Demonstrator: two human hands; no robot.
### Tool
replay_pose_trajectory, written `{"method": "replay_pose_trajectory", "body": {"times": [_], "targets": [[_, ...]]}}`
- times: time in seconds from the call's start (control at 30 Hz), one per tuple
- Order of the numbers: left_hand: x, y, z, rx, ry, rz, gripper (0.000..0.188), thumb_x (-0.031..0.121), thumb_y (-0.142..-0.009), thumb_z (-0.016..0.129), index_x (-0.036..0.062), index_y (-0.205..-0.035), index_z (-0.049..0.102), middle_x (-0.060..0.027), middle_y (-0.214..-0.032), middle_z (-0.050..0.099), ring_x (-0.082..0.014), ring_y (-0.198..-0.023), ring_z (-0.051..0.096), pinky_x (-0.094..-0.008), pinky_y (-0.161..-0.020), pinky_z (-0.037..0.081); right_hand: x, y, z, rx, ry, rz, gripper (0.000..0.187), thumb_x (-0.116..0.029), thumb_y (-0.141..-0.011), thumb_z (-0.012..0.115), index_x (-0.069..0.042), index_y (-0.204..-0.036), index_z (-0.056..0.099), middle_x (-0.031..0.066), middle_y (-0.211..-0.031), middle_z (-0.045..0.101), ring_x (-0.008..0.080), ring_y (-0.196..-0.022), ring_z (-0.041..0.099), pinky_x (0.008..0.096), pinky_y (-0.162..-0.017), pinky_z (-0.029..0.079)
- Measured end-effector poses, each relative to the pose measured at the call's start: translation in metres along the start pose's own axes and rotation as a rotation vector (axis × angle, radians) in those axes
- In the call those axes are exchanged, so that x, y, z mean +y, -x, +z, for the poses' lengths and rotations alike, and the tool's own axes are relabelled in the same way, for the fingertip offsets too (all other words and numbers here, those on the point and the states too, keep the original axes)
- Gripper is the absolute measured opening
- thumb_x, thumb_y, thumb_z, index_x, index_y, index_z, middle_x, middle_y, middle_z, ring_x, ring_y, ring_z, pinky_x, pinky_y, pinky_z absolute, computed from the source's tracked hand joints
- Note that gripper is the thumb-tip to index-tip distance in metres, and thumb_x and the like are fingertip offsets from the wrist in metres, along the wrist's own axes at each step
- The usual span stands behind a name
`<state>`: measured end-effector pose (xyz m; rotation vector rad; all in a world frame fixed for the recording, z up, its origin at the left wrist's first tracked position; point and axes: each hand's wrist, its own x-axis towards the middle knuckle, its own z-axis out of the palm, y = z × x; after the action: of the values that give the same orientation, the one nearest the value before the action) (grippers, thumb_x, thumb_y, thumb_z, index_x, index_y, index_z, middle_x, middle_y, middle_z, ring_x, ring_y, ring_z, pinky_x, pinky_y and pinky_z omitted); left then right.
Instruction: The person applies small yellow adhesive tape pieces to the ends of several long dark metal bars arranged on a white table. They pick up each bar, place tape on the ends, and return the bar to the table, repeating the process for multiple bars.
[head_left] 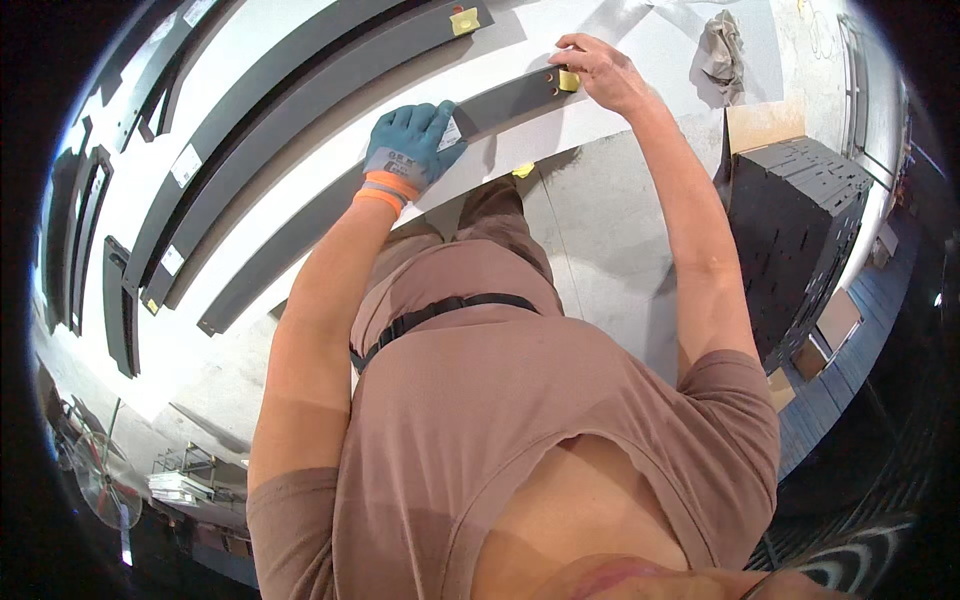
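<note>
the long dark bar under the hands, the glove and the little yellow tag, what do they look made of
The long dark bar looks like metal with a matte dark grey coat: flat, thin, even in colour, holes near its end. The glove on the left hand looks like knit fabric with a teal rubbery coating and an orange cuff. The yellow tag at the right hand looks like paper or tape; too small to tell.

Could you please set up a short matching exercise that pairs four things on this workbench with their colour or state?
Things:
1. left hand
2. right hand
3. metal bar
4. rag

Descriptions:
A. bare, fingers at a small yellow tag
B. long, dark grey
C. crumpled, lying apart
D. in a blue glove with orange cuff

Pairs: 1-D, 2-A, 3-B, 4-C
</note>
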<state>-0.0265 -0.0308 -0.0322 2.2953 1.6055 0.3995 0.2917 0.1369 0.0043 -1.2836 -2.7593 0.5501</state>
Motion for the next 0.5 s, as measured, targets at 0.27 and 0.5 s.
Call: {"method": "replay_pose_trajectory", "body": {"times": [0.27,0.5], "targets": [[0.001,0.000,-0.004,-0.034,-0.022,0.000,0.064,0.049,-0.088,0.073,0.0129,-0.140,0.060,-0.0096,-0.122,0.066,-0.0293,-0.110,0.064,-0.0445,-0.093,0.051,-0.008,-0.007,-0.011,-0.095,0.082,-0.094,0.018,-0.016,-0.093,0.071,-0.023,-0.107,0.079,-0.0046,-0.122,0.069,0.0195,-0.105,0.070,0.0351,-0.091,0.062],[0.000,0.000,-0.002,0.001,-0.025,0.019,0.065,0.049,-0.088,0.073,0.0126,-0.140,0.060,-0.0091,-0.120,0.066,-0.0291,-0.108,0.064,-0.0444,-0.091,0.052,-0.005,0.002,-0.006,0.012,0.124,-0.185,0.013,-0.010,-0.092,0.067,-0.012,-0.105,0.071,-0.0021,-0.115,0.068,0.0218,-0.105,0.068,0.0349,-0.088,0.061]]}}
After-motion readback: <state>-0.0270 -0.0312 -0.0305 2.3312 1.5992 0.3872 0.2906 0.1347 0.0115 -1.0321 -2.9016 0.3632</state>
